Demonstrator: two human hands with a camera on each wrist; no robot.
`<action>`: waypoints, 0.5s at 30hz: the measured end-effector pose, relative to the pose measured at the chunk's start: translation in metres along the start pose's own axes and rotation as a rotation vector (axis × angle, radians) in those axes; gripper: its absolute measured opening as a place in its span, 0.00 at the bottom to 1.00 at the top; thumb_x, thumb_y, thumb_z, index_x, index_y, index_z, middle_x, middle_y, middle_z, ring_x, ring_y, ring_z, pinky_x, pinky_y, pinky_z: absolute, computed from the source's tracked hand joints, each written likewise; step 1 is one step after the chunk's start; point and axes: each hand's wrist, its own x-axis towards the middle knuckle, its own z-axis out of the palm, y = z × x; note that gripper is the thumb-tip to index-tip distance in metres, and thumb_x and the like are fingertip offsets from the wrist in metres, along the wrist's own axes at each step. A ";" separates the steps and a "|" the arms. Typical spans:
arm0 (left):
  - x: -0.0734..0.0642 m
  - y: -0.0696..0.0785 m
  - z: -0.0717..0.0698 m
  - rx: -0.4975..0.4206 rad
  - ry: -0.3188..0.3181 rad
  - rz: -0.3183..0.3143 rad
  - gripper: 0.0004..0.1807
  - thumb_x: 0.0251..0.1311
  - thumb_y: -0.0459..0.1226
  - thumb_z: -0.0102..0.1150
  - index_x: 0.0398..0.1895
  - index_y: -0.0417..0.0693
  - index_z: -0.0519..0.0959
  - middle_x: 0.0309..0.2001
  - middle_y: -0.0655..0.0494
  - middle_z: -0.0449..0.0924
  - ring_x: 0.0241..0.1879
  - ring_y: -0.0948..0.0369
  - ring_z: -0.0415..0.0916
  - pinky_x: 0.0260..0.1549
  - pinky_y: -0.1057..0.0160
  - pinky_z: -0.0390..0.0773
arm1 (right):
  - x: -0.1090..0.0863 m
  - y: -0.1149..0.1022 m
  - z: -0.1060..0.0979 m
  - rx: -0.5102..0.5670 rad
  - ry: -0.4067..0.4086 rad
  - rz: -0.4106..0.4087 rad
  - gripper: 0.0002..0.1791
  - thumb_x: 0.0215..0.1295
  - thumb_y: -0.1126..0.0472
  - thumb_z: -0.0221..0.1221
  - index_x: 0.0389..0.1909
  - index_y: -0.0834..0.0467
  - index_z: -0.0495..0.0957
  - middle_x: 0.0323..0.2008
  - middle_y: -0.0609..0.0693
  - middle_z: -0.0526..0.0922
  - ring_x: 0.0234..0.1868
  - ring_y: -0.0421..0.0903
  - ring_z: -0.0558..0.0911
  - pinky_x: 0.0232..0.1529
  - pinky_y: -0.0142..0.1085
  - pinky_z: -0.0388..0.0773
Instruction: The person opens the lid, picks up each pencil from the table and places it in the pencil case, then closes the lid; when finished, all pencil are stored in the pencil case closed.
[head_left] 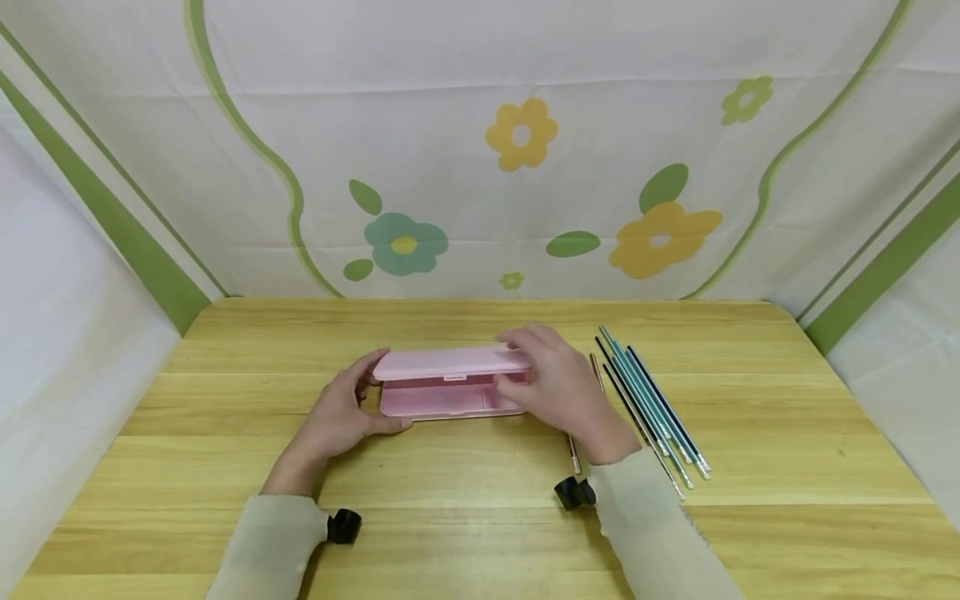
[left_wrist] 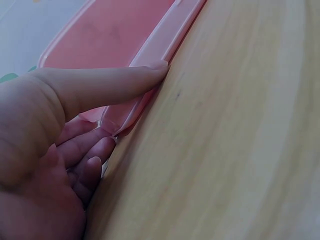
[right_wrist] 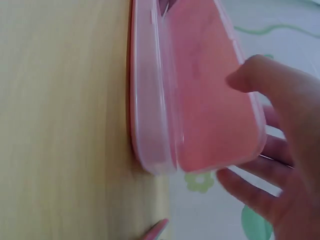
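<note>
The left hand (head_left: 341, 417) grips one end and the right hand (head_left: 558, 387) pinches the half-raised lid (head_left: 442, 362) of a pink case (head_left: 431, 400) resting on the bench (head_left: 450, 525) between them.

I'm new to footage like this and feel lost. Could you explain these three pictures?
There's no machine: a person works with bare hands. The large picture looks forward and down from the head; the others come from small wrist cameras, one per arm. On the wooden table sits a pink pencil case, its lid partly raised. The left hand grips one end; the right hand holds the lid near the other. Several pencils lie to the right.
</note>
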 end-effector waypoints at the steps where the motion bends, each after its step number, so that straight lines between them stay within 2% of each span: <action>1: 0.000 0.000 0.000 -0.001 0.004 0.002 0.60 0.48 0.43 0.89 0.84 0.52 0.63 0.62 0.46 0.78 0.55 0.49 0.70 0.54 0.54 0.69 | 0.000 0.002 0.000 0.009 0.048 0.008 0.25 0.62 0.55 0.73 0.60 0.55 0.84 0.51 0.50 0.86 0.48 0.49 0.85 0.46 0.43 0.86; 4: 0.001 -0.001 0.000 -0.004 0.006 0.007 0.59 0.47 0.42 0.89 0.82 0.52 0.64 0.59 0.46 0.79 0.54 0.50 0.70 0.54 0.55 0.68 | 0.001 0.010 -0.001 0.087 0.149 0.057 0.21 0.59 0.57 0.77 0.52 0.58 0.85 0.41 0.51 0.83 0.39 0.50 0.81 0.38 0.37 0.80; 7: 0.001 -0.001 0.001 -0.011 0.005 0.001 0.57 0.46 0.41 0.89 0.81 0.53 0.67 0.61 0.47 0.80 0.57 0.50 0.71 0.57 0.54 0.68 | 0.003 0.017 0.000 0.225 0.194 0.139 0.16 0.59 0.61 0.77 0.47 0.59 0.87 0.36 0.53 0.81 0.35 0.50 0.79 0.36 0.33 0.76; 12: 0.001 -0.001 0.001 -0.022 -0.002 -0.002 0.55 0.46 0.41 0.89 0.80 0.50 0.68 0.65 0.46 0.79 0.62 0.49 0.72 0.60 0.53 0.68 | 0.004 0.027 0.002 0.456 0.198 0.290 0.10 0.63 0.63 0.75 0.45 0.56 0.88 0.36 0.55 0.84 0.38 0.49 0.81 0.37 0.29 0.79; 15: 0.001 0.000 0.000 -0.024 -0.001 0.000 0.56 0.47 0.41 0.88 0.80 0.48 0.67 0.66 0.45 0.79 0.63 0.48 0.72 0.60 0.52 0.68 | 0.004 0.032 0.004 0.519 0.182 0.352 0.09 0.65 0.62 0.74 0.44 0.55 0.89 0.39 0.54 0.87 0.42 0.48 0.83 0.40 0.29 0.81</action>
